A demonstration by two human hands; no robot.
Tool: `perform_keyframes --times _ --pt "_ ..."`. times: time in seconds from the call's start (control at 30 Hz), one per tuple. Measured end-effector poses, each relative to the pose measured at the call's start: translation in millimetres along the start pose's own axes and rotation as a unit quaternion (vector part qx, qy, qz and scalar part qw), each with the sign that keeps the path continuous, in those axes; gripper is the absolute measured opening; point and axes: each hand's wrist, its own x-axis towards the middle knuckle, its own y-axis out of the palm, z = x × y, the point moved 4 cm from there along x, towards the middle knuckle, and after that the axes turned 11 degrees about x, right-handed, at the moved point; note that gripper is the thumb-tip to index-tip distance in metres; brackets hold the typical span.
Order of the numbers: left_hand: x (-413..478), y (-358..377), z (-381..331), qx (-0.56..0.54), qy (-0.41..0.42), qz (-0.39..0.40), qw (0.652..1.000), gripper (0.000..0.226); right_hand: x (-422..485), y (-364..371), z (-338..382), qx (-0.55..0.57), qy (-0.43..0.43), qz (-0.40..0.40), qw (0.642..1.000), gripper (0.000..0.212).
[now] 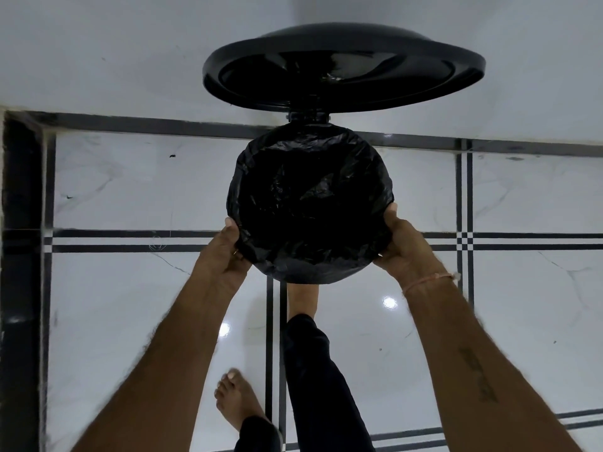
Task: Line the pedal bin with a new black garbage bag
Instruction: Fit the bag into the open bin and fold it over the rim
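The pedal bin stands on the floor against the wall, its round black lid (342,66) tipped up and open. A black garbage bag (310,203) fills the bin's mouth and is folded over the rim all the way round. My left hand (225,252) grips the bag-covered rim at its lower left. On the lower right of the rim, my right hand (404,246) holds the same way. The bin's body and pedal are hidden under the bag; one foot (301,298) reaches under the front of the bin.
White glossy floor tiles (130,190) with black stripe lines surround the bin. A white wall (98,53) rises behind it and a dark frame (19,223) runs down the left edge. My other bare foot (238,396) stands on the floor behind.
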Motion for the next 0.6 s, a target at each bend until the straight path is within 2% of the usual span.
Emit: perform_keyframes --times 0.1,0.17,0.23,0.33,0.4,0.5,0.6 --pt "4 -4 4 -0.018 -0.004 -0.012 1.0 0.054 3 -3 2 0.001 0.059 0.026 0.998 0.069" --pt "2 -2 4 -0.028 0.023 -0.036 0.999 0.062 5 -4 3 0.022 0.065 0.04 0.997 0.067" --pt "-4 0 7 -0.029 0.03 -0.05 0.998 0.05 3 -3 2 0.058 0.041 0.04 0.997 0.058" --pt "-14 1 19 -0.036 -0.004 -0.011 0.999 0.03 -3 -7 -3 0.089 -0.006 0.034 0.995 0.043" --pt "-17 1 22 -0.045 0.001 0.03 0.999 0.032 -6 -8 -6 0.107 -0.001 0.053 0.993 0.039" --pt "-14 1 22 -0.049 0.025 0.061 0.997 0.046 -5 -7 -6 0.102 0.018 0.082 0.991 0.04" --pt "-10 5 28 -0.076 0.054 0.037 0.995 0.039 -4 -7 -7 0.106 0.017 0.091 0.99 0.039"
